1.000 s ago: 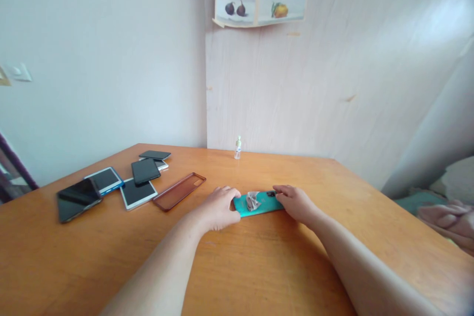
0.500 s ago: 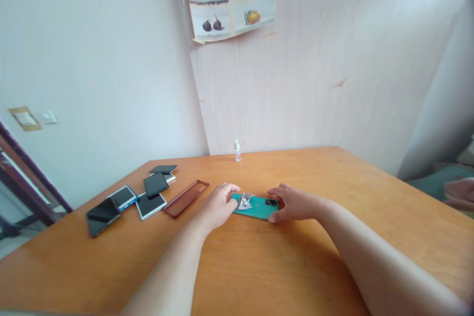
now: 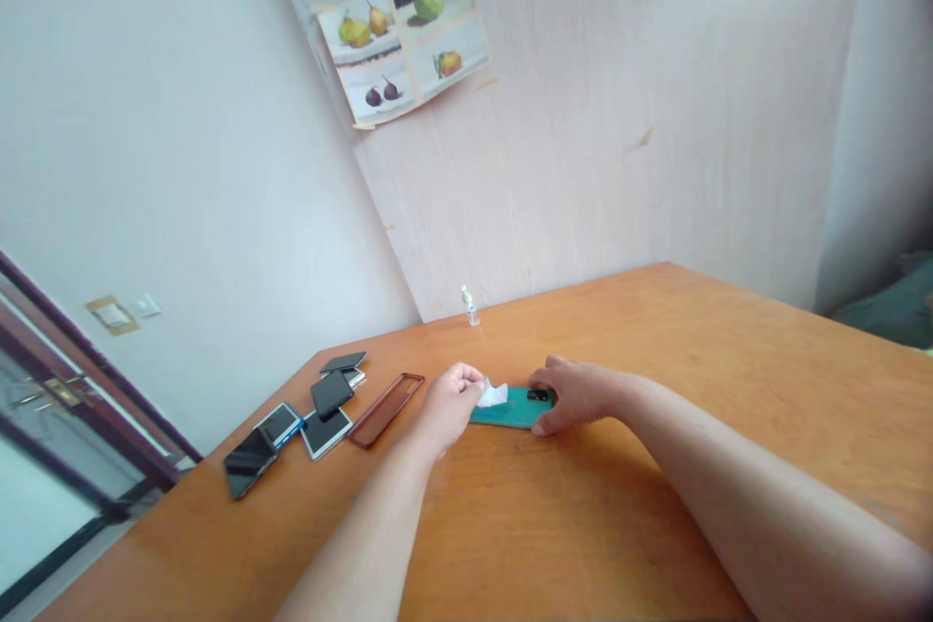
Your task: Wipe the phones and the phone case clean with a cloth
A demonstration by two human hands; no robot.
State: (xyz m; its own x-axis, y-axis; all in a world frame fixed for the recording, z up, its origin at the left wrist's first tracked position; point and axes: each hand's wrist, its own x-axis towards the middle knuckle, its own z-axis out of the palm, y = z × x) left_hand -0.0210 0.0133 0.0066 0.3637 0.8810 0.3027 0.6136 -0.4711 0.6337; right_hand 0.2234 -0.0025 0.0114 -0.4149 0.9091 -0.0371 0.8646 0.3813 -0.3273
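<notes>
Left hand (image 3: 450,410) pinching what looks like a white tissue (image 3: 494,396); the teal phone (image 3: 512,413) lies on the surface (image 3: 554,525) between both hands, and there's the right hand (image 3: 584,397), clamped around its camera end!

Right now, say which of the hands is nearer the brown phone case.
Left. The left hand is just right of the phone case, pinching a white tissue; the right hand is farther right, at the teal phone.
</notes>
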